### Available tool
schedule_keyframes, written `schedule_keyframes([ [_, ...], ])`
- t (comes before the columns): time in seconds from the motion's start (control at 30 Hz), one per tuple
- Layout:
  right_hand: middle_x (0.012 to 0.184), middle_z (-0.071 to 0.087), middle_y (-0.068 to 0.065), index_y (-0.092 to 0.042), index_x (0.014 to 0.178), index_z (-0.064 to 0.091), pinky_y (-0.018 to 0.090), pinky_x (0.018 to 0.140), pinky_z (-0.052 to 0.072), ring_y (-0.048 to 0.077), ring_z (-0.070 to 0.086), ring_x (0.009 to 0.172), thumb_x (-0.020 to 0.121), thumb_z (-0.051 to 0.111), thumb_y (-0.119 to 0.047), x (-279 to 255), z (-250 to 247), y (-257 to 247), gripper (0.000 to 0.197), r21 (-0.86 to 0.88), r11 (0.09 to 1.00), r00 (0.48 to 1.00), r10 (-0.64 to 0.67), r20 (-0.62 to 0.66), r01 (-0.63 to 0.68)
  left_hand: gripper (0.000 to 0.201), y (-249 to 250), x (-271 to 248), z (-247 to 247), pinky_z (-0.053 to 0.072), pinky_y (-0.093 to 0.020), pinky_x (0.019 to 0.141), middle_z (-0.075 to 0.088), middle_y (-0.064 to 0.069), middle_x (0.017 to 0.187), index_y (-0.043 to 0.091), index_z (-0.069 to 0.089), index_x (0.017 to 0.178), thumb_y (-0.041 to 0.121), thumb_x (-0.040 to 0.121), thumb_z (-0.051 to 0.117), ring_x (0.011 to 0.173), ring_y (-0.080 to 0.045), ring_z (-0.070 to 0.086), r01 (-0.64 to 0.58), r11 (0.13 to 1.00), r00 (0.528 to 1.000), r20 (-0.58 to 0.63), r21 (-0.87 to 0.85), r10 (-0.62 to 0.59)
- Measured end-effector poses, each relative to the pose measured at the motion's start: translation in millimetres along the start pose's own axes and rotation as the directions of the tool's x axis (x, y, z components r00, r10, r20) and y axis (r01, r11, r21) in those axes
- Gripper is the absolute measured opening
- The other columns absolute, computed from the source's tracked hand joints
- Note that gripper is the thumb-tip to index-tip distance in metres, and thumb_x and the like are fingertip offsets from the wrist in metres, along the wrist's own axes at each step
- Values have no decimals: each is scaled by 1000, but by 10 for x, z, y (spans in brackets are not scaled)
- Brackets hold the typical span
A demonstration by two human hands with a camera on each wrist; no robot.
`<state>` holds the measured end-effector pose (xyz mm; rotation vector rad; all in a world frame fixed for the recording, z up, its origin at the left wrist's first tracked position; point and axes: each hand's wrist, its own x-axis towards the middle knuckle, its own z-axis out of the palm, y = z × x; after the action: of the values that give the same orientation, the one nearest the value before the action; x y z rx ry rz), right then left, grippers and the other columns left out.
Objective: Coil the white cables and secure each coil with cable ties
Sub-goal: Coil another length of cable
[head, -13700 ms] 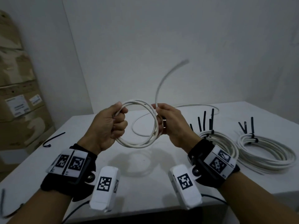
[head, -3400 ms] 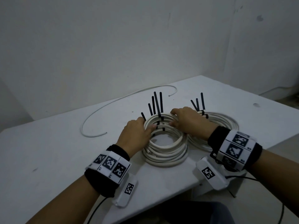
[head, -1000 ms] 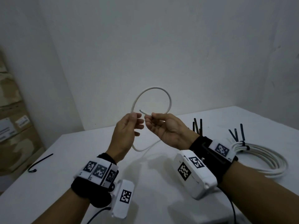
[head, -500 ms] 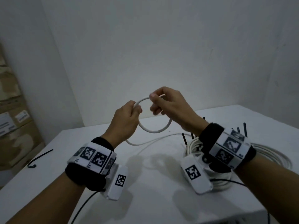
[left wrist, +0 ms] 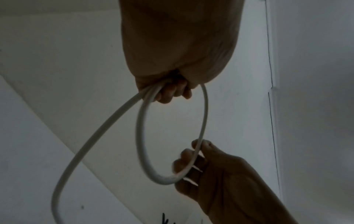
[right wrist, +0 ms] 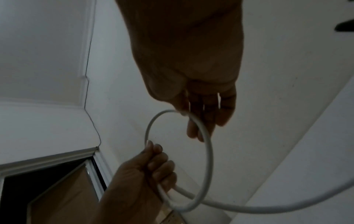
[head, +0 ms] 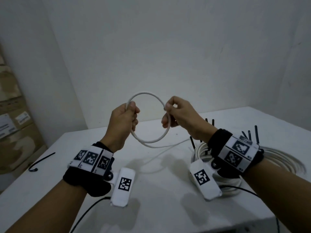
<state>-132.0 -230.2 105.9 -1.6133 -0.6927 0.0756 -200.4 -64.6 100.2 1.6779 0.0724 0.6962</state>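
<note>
1. Since half a second ago we have widened the first loop: our hands have drawn apart, and the ring of thin white round cable (head: 148, 117) now stands larger and nearly upright above the white table (head: 159, 190).
2. Nearest us, our left hand (head: 123, 118) is curled in a fist round the left side of the loop; the left wrist view shows two strands passing together through that fist, one being the loop and the other the free run.
3. Our right hand (head: 178, 115) pinches the right side of the loop between thumb and forefinger, its other fingers loosely curled beside the strand.
4. The free run drops from the left fist and trails right across the table toward the finished coil of white cable (head: 223, 179) under our right wrist, its black plastic cable ties (head: 192, 142) standing upright. A second tied coil (head: 282, 158) lies just beyond it.
5. Far left, one loose black cable tie (head: 41, 161) lies bent near the table edge, in front of brown cardboard boxes (head: 11, 115).
6. We judge the coiling barely begun. With only one turn held, the springy cable could pop open if the pinch slackens, or the trailing run could snag on the upright ties and drag the finished coil.
</note>
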Motion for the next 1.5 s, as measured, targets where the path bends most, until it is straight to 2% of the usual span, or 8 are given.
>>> schedule_keyframes([
  [0.1,95,69,8,-16,94,50,27,63,47,20,67,78,92,54,-15,-8,-18,89,5,-283,956,995,88,38,-74,33,68,47,-25,28,-21,46,37,14,45,13,54,73,27,101,45,44,-7,32,9,994,1000,25,105,-12],
  [0.23,111,55,-3,-18,121,45,26,76,44,11,54,96,87,63,-34,-24,34,7,42,-575,789,945,-317,-75,219,39,170,55,10,27,-23,48,38,13,45,10,58,71,29,100,40,44,-7,32,51,981,991,114,187,-73],
  [0.4,83,66,-1,-12,99,57,15,52,44,8,63,65,98,45,-35,18,118,-127,26,-322,932,985,-138,103,164,37,243,12,115,30,-15,45,48,13,48,6,62,80,22,101,36,42,-2,38,-63,950,968,250,305,-16],
  [0.53,96,67,1,-11,104,62,21,71,45,14,59,82,94,54,-29,50,129,-90,23,-522,773,924,-373,86,361,16,261,30,165,33,-14,42,47,5,64,14,45,112,23,100,41,43,-1,41,-9,963,973,225,270,-54],
  [0.67,91,69,4,-7,101,64,31,74,50,18,62,81,89,63,-22,71,137,-82,19,-536,737,911,-343,227,411,10,261,30,193,32,-15,40,50,7,53,16,41,102,23,102,35,41,-4,40,0,977,969,240,212,-52],
  [0.9,72,66,-2,-13,80,67,26,59,50,12,63,68,88,64,-18,117,110,-87,9,-360,881,951,-270,151,307,16,262,50,198,33,-20,47,47,8,51,21,37,93,33,103,34,46,-7,38,-22,972,971,235,236,-35],
  [1.27,66,53,-9,-19,81,54,28,57,40,13,53,64,92,57,-37,169,63,-73,22,-560,782,940,-341,-20,273,27,202,84,128,40,-22,49,50,-2,57,11,48,81,27,102,42,46,-9,44,-100,967,981,186,236,56],
  [1.5,79,61,2,-20,77,49,36,67,51,26,67,78,95,52,-31,168,122,-59,22,-270,944,923,-264,-279,188,28,171,13,125,52,-34,57,64,-5,58,9,50,90,32,103,39,51,-21,59,-76,991,970,238,114,47],
])
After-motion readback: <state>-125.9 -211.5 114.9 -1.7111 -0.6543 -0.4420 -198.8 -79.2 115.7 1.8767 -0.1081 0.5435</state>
